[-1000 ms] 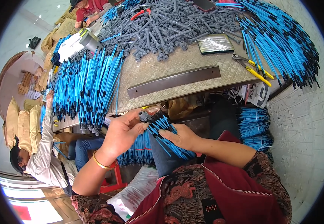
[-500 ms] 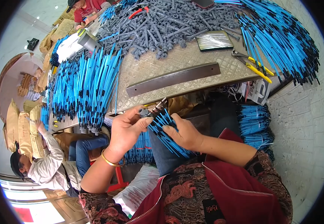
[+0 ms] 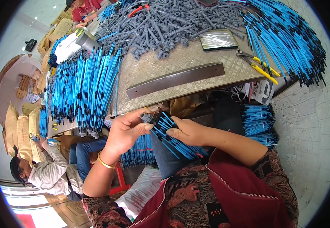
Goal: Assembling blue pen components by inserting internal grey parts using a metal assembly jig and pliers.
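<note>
Workshop tabletop (image 3: pixel 195 64) sits above the lap, w/ grey fittings and blue tubes piled on it. Below its edge, left hand (image 3: pixel 125 131) pinches a small dark connector (image 3: pixel 148 118); right hand (image 3: pixel 188 131) is closed on a bundle of tubes (image 3: pixel 172 138), long axis running up-left to down-right, ends just beside the connector.
</note>
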Action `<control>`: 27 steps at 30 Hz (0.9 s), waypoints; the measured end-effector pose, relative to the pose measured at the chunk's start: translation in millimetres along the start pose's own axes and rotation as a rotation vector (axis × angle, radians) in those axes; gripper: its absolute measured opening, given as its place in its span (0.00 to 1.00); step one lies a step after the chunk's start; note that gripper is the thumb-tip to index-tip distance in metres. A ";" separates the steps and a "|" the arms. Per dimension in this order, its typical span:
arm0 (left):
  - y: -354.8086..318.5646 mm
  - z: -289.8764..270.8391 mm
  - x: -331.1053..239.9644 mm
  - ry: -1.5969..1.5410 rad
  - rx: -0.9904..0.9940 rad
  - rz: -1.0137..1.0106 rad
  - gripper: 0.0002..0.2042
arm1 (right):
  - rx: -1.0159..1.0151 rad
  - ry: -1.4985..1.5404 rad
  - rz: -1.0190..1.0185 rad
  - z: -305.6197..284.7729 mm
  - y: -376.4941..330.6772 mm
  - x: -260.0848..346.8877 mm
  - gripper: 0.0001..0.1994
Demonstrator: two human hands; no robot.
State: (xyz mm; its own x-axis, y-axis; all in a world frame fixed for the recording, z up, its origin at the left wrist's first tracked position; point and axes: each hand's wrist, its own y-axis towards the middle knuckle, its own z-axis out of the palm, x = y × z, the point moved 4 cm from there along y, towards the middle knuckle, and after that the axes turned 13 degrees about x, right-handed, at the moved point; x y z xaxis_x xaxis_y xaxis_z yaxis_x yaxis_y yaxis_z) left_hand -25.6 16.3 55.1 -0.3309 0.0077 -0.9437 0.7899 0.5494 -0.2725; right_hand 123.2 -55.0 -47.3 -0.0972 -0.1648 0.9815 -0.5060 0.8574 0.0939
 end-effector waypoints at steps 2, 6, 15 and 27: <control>1.7 1.6 -2.4 -0.020 0.010 -0.022 0.15 | -0.017 -0.049 0.052 -0.2 -4.2 6.6 0.23; 1.4 6.5 -5.3 0.010 -0.009 -0.058 0.14 | -0.071 -0.180 0.164 1.4 -10.3 14.9 0.22; 2.0 11.8 -10.5 0.133 0.058 0.122 0.13 | -0.003 -0.175 0.133 0.2 -18.8 18.2 0.24; 8.3 14.2 -2.1 0.070 0.145 0.139 0.12 | 0.334 0.146 0.091 -8.9 -3.1 -12.2 0.28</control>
State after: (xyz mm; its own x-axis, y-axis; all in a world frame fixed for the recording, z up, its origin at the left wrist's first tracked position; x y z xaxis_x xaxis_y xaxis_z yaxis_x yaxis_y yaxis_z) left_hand -11.0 8.9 52.2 -0.2444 0.1360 -0.9601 0.8949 0.4130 -0.1693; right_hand 133.6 -51.3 -58.1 -0.0437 -0.0038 0.9990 -0.7547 0.6554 -0.0305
